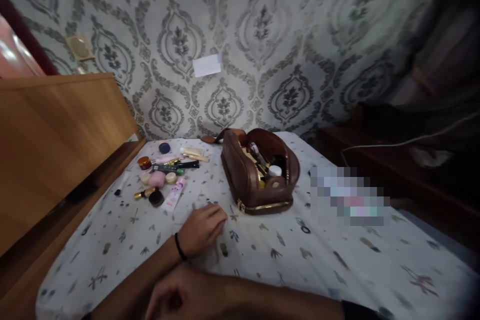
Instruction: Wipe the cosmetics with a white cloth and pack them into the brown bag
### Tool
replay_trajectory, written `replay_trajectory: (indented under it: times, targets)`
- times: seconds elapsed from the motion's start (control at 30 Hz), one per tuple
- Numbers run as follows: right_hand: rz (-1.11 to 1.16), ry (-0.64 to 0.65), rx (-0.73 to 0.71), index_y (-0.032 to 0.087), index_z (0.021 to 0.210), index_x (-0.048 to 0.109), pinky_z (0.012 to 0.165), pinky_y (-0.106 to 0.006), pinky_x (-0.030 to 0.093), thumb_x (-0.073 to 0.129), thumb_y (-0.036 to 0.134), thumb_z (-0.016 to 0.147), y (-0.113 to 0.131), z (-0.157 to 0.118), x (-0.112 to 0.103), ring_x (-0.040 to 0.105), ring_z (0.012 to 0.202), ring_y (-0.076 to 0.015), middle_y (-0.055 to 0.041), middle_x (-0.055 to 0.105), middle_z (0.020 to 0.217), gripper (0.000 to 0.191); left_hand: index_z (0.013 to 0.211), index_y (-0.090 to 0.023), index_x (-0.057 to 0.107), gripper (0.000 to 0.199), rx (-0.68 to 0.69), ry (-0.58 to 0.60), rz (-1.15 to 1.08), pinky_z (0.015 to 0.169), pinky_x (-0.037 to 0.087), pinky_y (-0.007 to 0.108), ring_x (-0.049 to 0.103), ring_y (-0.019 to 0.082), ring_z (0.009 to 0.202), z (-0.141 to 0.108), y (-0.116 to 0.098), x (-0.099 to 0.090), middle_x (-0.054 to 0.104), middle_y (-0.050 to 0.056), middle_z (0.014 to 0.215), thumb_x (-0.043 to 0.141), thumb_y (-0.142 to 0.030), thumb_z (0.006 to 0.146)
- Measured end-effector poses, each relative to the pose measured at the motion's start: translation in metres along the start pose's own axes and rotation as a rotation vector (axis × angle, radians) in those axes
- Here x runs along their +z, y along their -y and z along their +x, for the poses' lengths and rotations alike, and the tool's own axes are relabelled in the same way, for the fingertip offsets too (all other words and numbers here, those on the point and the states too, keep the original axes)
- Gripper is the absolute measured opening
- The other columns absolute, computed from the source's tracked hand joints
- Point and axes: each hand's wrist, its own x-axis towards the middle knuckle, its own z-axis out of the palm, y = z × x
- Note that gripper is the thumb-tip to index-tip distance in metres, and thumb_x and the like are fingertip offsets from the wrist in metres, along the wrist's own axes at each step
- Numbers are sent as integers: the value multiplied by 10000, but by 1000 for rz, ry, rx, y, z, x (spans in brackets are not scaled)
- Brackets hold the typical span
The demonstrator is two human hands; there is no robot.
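My left hand, with a black band at the wrist, rests on the patterned cloth in front of an open brown toiletry bag. Its fingers are curled together and nothing shows in them. My right hand crosses over my left forearm at the lower edge, its fingers loosely bent and partly in shadow, with no object visible. Inside the bag are a white-lidded jar and other small cosmetics. Beyond my left hand lie a pink and white tube, a black round jar and a pink rounded item.
More cosmetics, including an amber jar, a dark blue round container and a cream tube, lie at the left. A wooden panel borders that side. A pixelated item lies at the right. Patterned wallpaper rises behind.
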Motion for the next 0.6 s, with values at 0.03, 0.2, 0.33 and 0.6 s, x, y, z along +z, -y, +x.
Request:
replay_trajectory:
  times: [0.03,0.2,0.33,0.6]
  targets:
    - [69,11,19,158,1075,648,621,-216,523,603,442,943,-5,4,-12,618,659,-102,-2,649,833,316,965,-186,614,244,-35,-6,-37,781,506,293,630,183,877,2,6,2,673,74,934,372,-211,984]
    - [676,-257,158,144,896,659,452,-187,398,718,618,757,-24,3,-43,506,437,-67,25,618,602,498,902,-178,637,170,-232,-83,-311,754,489,276,617,161,805,5,36,13,687,54,872,473,-218,911]
    - [807,-272,160,100,897,683,477,-197,414,759,567,740,-37,-2,-44,550,463,-79,-16,661,625,499,898,-175,651,141,-362,-116,-517,656,463,247,578,136,706,3,43,17,671,26,787,531,-238,858]
    - [926,-270,216,98,859,707,517,-197,442,804,396,727,-35,3,-47,572,486,-81,-34,685,646,340,919,-143,612,358,-479,-177,-1042,500,414,209,617,144,650,-1,38,-18,655,41,749,582,-491,845]
